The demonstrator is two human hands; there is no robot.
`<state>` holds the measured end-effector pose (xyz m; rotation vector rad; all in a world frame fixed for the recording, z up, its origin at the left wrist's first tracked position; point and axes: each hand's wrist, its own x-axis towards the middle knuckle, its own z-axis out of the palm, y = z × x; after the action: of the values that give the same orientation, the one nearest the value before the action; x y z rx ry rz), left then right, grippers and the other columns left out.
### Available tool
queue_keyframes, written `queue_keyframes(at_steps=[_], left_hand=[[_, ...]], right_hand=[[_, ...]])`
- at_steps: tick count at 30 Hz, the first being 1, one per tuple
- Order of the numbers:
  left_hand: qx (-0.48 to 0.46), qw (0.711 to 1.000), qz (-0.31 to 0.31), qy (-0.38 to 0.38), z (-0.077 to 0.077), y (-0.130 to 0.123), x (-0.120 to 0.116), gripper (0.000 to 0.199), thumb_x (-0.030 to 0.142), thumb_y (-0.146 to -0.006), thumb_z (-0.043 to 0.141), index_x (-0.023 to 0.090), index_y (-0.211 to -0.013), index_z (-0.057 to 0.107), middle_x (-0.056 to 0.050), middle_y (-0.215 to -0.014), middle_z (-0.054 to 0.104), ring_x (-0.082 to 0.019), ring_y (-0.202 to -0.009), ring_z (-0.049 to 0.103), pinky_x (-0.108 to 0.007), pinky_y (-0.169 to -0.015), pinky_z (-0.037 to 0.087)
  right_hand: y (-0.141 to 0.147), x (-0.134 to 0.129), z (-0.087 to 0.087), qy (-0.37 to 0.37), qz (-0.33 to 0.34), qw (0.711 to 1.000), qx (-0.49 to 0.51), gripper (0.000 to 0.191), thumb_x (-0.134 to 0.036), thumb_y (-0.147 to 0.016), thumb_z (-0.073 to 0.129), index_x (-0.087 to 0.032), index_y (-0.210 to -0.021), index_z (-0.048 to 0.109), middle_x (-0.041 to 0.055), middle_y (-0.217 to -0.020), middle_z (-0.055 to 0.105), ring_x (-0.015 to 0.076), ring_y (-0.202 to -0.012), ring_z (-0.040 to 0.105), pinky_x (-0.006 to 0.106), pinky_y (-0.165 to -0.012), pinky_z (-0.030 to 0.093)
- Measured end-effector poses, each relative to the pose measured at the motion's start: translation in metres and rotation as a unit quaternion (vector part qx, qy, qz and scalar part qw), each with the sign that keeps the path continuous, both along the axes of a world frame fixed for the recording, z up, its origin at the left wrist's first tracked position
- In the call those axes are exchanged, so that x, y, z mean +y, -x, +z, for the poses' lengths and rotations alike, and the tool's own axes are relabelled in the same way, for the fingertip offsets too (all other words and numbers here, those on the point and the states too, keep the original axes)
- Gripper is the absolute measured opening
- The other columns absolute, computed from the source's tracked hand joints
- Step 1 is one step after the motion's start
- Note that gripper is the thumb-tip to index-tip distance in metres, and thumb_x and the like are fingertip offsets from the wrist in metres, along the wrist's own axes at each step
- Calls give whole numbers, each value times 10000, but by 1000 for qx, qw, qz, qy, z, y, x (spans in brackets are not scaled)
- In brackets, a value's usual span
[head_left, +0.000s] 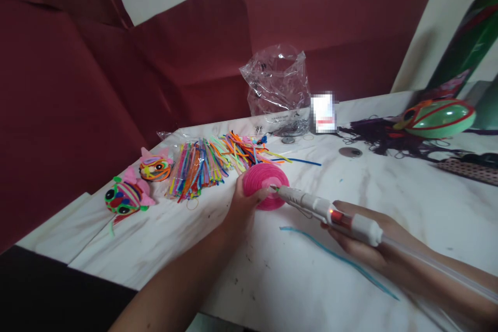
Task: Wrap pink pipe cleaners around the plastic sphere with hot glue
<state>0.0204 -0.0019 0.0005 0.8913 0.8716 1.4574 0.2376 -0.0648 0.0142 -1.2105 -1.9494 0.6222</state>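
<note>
My left hand [249, 198] is closed around a round pink piece [254, 181] with rings wound about a paler centre, probably pipe cleaner. A white glue gun [311, 202] with an orange light glowing on its body is gripped by my right hand [363, 249]. Its nozzle points at the pale centre of the pink piece; I cannot tell whether it touches. On the tabletop below the glue gun lies a single blue pipe cleaner [342, 258]. The fingers of my left hand are partly hidden behind the pink piece.
Colourful pipe cleaners [204, 166] lie in a clear bag at the back left. Beside them sit two striped fish-like figures, one near [126, 198], one farther [155, 167]. A crumpled plastic bag [278, 83] stands behind. A green balloon [443, 118] rests at the right.
</note>
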Motion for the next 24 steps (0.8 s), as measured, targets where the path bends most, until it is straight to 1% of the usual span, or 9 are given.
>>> queue_keyframes(at_steps=[8,12,16,21,24], left_hand=[[0,1000,0,0,-1,0,1,800,230,-500,850,209,-1216,493,-94,-1133,642,-291,-1057,603,-433,-924,466],[4,1000,0,-4,-1,0,1,809,217,-514,840,206,-1237,477,-96,-1145,636,-282,-1055,603,-428,-928,464],[4,1000,-1,-2,-1,1,1,825,212,-513,836,209,-1251,468,-96,-1146,637,-281,-1050,606,-428,-925,466],[9,1000,-1,-5,-1,1,1,807,219,-518,836,215,-1241,477,-94,-1165,633,-279,-1075,597,-413,-936,465],[12,1000,0,-2,-1,2,1,815,219,-514,841,216,-1242,475,-91,-1162,635,-278,-1067,601,-409,-931,468]], right_hand=[[-2,1,5,-13,14,1000,-23,257,-409,-852,472,-234,-665,494,-13,-573,519,140,-514,493,262,-474,411],[-1,-1,5,-13,6,1000,-16,256,-415,-859,458,-235,-681,495,-16,-582,520,139,-520,494,252,-459,392],[1,-2,7,-16,-2,1000,-22,279,-424,-863,452,-238,-656,464,-19,-572,505,138,-515,481,252,-456,382],[0,0,5,-14,2,1000,-24,313,-450,-876,436,-240,-647,464,-18,-552,501,136,-490,479,244,-433,391],[0,1,3,-22,-3,999,-26,297,-442,-869,449,-241,-652,468,-21,-552,505,137,-492,486,244,-439,394]])
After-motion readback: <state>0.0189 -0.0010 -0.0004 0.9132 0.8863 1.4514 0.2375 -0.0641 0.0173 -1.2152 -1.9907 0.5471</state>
